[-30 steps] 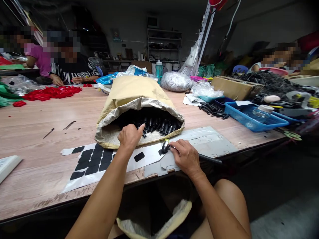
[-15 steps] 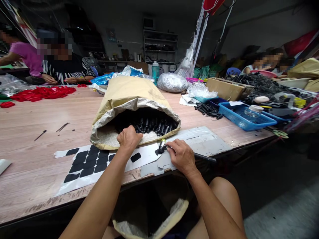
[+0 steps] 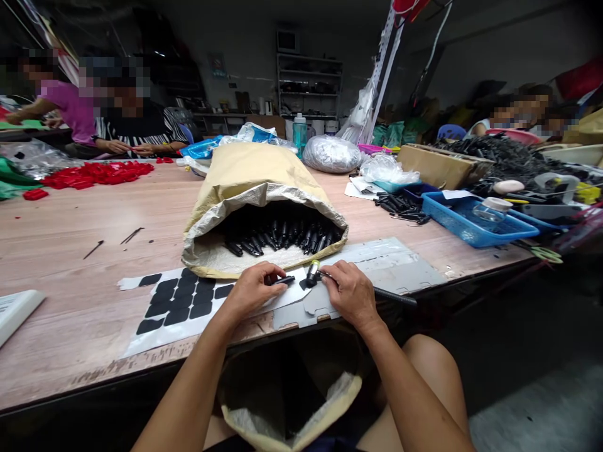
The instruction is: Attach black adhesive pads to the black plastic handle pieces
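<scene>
My left hand [image 3: 254, 290] is closed on a slim black pen-like piece [image 3: 285, 280], just in front of the sack's mouth. My right hand [image 3: 351, 290] grips a small mallet [image 3: 311, 274]; its head has a yellowish end and a black end, and the black handle [image 3: 396, 296] sticks out beyond the palm. Many more black pen-like pieces [image 3: 282, 235] lie inside the open tan sack [image 3: 264, 166]. Beneath my hands are a white sheet with black rounded stickers [image 3: 179, 295] and a grey board [image 3: 377, 263]. Another open sack [image 3: 325, 417] hangs below the table edge, between my legs.
A blue tray [image 3: 471, 220] with a clear jar [image 3: 492, 210] stands right, beside a heap of black parts [image 3: 400, 204]. Red pieces [image 3: 98, 174] lie far left. A white object [image 3: 19, 314] sits at the left edge. A co-worker in stripes [image 3: 136, 129] sits opposite.
My left hand has come out from the sack's mouth toward the mallet head, now with a black pen-like piece in its fingers. My right hand keeps its grip. The view has shifted slightly left.
</scene>
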Available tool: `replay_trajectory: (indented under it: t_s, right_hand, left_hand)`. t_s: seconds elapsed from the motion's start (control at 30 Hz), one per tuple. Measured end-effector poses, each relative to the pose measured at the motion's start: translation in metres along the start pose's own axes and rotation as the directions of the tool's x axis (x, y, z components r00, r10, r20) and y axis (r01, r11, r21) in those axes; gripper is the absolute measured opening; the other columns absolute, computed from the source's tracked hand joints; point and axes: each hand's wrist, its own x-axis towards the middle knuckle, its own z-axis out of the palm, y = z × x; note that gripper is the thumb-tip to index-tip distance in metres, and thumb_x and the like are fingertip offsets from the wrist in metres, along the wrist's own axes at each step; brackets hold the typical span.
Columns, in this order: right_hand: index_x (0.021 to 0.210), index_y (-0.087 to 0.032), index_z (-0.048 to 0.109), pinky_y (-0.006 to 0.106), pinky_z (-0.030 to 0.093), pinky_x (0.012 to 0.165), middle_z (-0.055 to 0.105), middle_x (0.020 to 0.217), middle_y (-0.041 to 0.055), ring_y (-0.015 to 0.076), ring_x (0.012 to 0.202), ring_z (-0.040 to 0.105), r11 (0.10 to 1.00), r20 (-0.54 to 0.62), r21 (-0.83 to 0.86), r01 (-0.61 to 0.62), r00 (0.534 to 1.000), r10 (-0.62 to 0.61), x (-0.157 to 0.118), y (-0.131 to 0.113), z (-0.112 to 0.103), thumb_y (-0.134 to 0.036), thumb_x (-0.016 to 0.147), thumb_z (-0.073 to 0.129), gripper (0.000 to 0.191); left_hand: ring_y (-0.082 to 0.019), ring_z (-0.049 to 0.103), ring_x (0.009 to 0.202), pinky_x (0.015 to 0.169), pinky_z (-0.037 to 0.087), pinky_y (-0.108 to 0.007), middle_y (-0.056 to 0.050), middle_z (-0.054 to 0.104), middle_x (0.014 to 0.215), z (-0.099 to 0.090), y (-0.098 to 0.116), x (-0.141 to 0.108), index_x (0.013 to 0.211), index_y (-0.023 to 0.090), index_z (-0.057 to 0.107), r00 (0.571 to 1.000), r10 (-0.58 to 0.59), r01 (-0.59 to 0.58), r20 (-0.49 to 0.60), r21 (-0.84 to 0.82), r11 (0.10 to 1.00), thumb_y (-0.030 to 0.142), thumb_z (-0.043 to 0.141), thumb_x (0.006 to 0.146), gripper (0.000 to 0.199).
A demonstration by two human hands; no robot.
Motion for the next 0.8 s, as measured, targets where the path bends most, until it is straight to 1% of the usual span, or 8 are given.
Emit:
replay_trajectory:
  t_s: [0.13,0.27,0.37,0.47,0.53,0.6,0.7,0.8]
  right_hand:
    - [0.109,-0.026,0.071,0.032,0.043,0.082,0.067,0.094,0.0032,0.0204,0.092,0.057,1.000,-0.013,0.007,0.018,1.000,-0.018,0.000,0.003,0.002,-0.024,0.094,0.057,0.020]
    - [0.109,-0.024,0.071,0.032,0.046,0.083,0.068,0.093,0.0036,0.0205,0.092,0.059,0.997,-0.056,0.058,0.051,0.997,-0.047,0.001,0.004,0.003,-0.021,0.095,0.055,0.021]
    - [0.112,-0.022,0.070,0.032,0.048,0.085,0.070,0.095,0.0045,0.0204,0.093,0.062,0.982,-0.110,0.172,0.074,0.992,-0.055,0.005,-0.005,-0.003,-0.021,0.097,0.053,0.023]
    - [0.115,-0.022,0.068,0.032,0.050,0.087,0.071,0.100,0.0052,0.0192,0.095,0.064,0.936,-0.136,0.337,0.101,0.989,-0.058,0.010,-0.023,-0.011,-0.022,0.098,0.052,0.024]
    - [0.115,-0.022,0.068,0.032,0.051,0.087,0.072,0.102,0.0051,0.0187,0.095,0.065,0.905,-0.116,0.409,0.117,0.990,-0.076,0.012,-0.035,-0.015,-0.022,0.097,0.052,0.024]
    - [0.113,-0.022,0.069,0.032,0.052,0.086,0.072,0.100,0.0050,0.0189,0.094,0.066,0.892,-0.084,0.435,0.127,0.991,-0.100,0.013,-0.044,-0.014,-0.021,0.096,0.053,0.024]
    - [0.111,-0.021,0.070,0.033,0.053,0.084,0.072,0.098,0.0054,0.0193,0.092,0.066,0.890,-0.058,0.435,0.135,0.991,-0.121,0.012,-0.049,-0.008,-0.021,0.096,0.053,0.023]
    - [0.111,-0.021,0.070,0.033,0.053,0.084,0.073,0.098,0.0057,0.0193,0.092,0.066,0.891,-0.062,0.434,0.136,0.991,-0.121,0.011,-0.051,-0.006,-0.020,0.096,0.053,0.023]
  left_hand:
    - [-0.019,0.060,0.084,0.074,0.043,-0.030,-0.003,0.069,0.093,0.006,-0.007,-0.005,0.096,0.020,0.075,1.000,-0.007,0.006,-0.028,-0.043,0.999,0.031,0.072,0.074,0.024]
    - [-0.020,0.062,0.088,0.078,0.045,-0.031,-0.003,0.069,0.094,0.006,-0.008,-0.005,0.096,0.021,0.076,1.000,0.001,-0.002,-0.004,-0.074,0.997,0.030,0.075,0.073,0.025]
    - [-0.022,0.063,0.094,0.084,0.047,-0.032,-0.003,0.069,0.096,0.005,-0.008,-0.006,0.096,0.022,0.078,0.999,0.020,-0.017,0.026,-0.097,0.995,0.028,0.076,0.072,0.025]
    - [-0.023,0.064,0.098,0.087,0.047,-0.032,-0.003,0.070,0.099,0.006,-0.010,-0.008,0.099,0.022,0.076,0.999,0.014,-0.010,0.030,-0.117,0.993,0.023,0.077,0.069,0.030]
    - [-0.022,0.063,0.095,0.085,0.047,-0.032,-0.002,0.070,0.097,0.007,-0.010,-0.009,0.101,0.021,0.074,1.000,0.002,-0.001,0.013,-0.125,0.992,0.019,0.077,0.067,0.034]
    - [-0.020,0.062,0.090,0.081,0.047,-0.031,-0.001,0.069,0.092,0.007,-0.011,-0.009,0.097,0.020,0.073,1.000,0.003,-0.004,-0.007,-0.118,0.993,0.017,0.076,0.065,0.031]
    - [-0.019,0.060,0.083,0.076,0.045,-0.029,0.000,0.065,0.085,0.006,-0.010,-0.009,0.087,0.018,0.073,0.998,0.047,-0.050,-0.038,-0.080,0.996,0.016,0.075,0.065,0.022]
    - [-0.018,0.058,0.080,0.074,0.044,-0.029,0.000,0.063,0.081,0.005,-0.009,-0.009,0.088,0.018,0.077,0.996,0.077,-0.079,-0.047,-0.054,0.995,0.015,0.074,0.065,0.023]
